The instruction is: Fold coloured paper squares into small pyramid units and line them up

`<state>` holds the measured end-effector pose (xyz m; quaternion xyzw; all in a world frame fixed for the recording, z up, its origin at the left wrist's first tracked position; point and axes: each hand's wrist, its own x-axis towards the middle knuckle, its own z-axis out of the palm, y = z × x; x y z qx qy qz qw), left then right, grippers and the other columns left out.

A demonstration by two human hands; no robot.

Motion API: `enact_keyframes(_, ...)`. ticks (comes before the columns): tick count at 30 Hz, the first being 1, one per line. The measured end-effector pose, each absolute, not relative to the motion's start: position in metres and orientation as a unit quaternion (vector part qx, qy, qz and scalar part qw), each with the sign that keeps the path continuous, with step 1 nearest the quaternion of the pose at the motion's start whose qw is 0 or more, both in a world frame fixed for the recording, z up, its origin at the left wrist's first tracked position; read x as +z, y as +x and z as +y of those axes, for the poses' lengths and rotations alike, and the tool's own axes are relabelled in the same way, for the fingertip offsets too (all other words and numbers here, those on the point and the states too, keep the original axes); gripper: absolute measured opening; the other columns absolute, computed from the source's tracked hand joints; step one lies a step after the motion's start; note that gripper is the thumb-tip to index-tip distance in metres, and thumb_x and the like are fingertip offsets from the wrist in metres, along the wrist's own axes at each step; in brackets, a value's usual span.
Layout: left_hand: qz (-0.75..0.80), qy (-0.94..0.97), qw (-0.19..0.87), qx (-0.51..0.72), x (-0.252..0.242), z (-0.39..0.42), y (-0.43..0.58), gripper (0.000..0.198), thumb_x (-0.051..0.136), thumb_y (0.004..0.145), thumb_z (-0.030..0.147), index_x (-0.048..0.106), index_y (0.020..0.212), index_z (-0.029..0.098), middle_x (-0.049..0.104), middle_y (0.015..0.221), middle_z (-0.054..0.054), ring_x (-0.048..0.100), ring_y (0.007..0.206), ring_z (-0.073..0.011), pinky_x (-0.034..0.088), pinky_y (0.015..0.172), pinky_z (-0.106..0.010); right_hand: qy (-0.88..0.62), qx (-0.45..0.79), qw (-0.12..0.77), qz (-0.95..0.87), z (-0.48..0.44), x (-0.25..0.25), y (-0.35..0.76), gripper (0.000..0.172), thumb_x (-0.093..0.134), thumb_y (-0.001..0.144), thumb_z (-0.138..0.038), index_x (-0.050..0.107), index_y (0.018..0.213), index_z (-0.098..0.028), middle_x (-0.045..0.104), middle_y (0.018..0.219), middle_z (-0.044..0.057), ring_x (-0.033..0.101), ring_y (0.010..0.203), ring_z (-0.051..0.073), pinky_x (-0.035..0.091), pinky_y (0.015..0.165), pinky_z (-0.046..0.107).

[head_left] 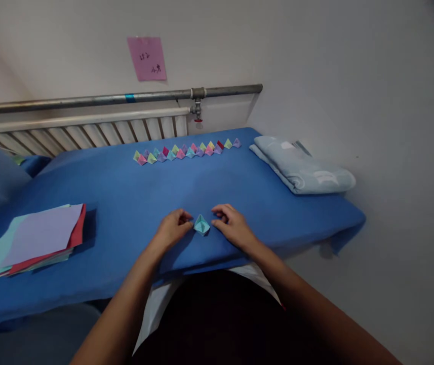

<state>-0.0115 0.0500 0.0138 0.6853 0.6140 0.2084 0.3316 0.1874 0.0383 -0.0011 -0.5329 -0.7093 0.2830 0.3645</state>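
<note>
A small teal origami boat [201,225] rests on the blue cloth between my two hands. My left hand [174,226] is at its left side, fingers curved and apart, with the fingertips close to the paper; whether they touch it I cannot tell. On the other side my right hand [233,226] hovers with thumb and fingers parted, a small gap away from the boat. Farther back, several similar folded paper pieces [190,151] in green, pink, purple, blue and red stand in two staggered rows.
A stack of coloured paper sheets [45,233] lies at the left. The blue-covered bed [125,192] reaches a radiator [99,132] and pipe [156,96] along the wall. At the right is a folded pale blanket [304,167]. A pink note [147,59] hangs above.
</note>
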Motion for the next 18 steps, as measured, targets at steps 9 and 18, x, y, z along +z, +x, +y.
enact_keyframes(9, 0.509, 0.737, 0.275, 0.350, -0.009, 0.011, -0.009, 0.020, 0.057, 0.079, 0.015, 0.066, 0.097, 0.020, 0.056, 0.083, 0.000, 0.052, 0.068, -0.0113, 0.044, 0.066, -0.024, -0.471, 0.268, 0.346, -0.766, 0.025, -0.006, 0.184, 0.013, 0.060, 0.078, -0.011, 0.067, 0.085, -0.021, 0.060, 0.082, 0.000, 0.056, 0.080, 0.013, 0.042, 0.076, 0.026)
enact_keyframes(18, 0.529, 0.770, 0.243, 0.263, -0.007, 0.023, -0.002, 0.009, 0.062, 0.077, 0.017, 0.066, 0.085, 0.020, 0.052, 0.079, 0.002, 0.051, 0.070, -0.0119, 0.041, 0.067, -0.024, -0.506, 0.216, 0.238, -0.801, 0.025, 0.002, 0.177, 0.013, 0.061, 0.077, -0.014, 0.067, 0.087, -0.022, 0.058, 0.094, 0.002, 0.052, 0.092, 0.016, 0.040, 0.082, 0.028)
